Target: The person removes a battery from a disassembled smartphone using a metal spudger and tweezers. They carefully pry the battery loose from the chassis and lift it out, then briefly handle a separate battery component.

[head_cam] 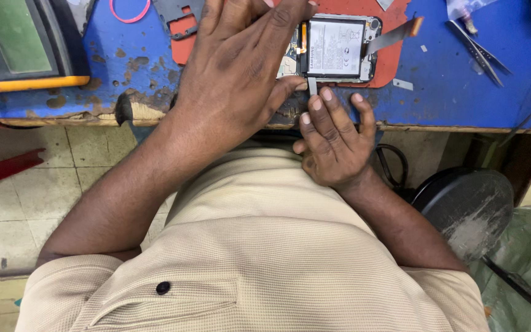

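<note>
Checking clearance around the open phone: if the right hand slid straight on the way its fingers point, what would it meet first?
Likely the thin grey tool at the right hand fingertips, then the opened phone behind it.

— What does the workbench (462, 92) look like?
— It has a blue top, badly worn: paint is chipped away in brown patches along the near edge, where bare wood shows.

— And the floor (26, 203)?
— Pale square tiles with dark grout lines, dull and a little stained. A red bar (1, 169) lies across them at the left.

— Any seating?
— A round black stool (465, 206), its top scuffed grey, stands under the bench at the right, beside crumpled green sheeting (523, 270).

— The light?
— Even and soft, without hard shadows.
</note>
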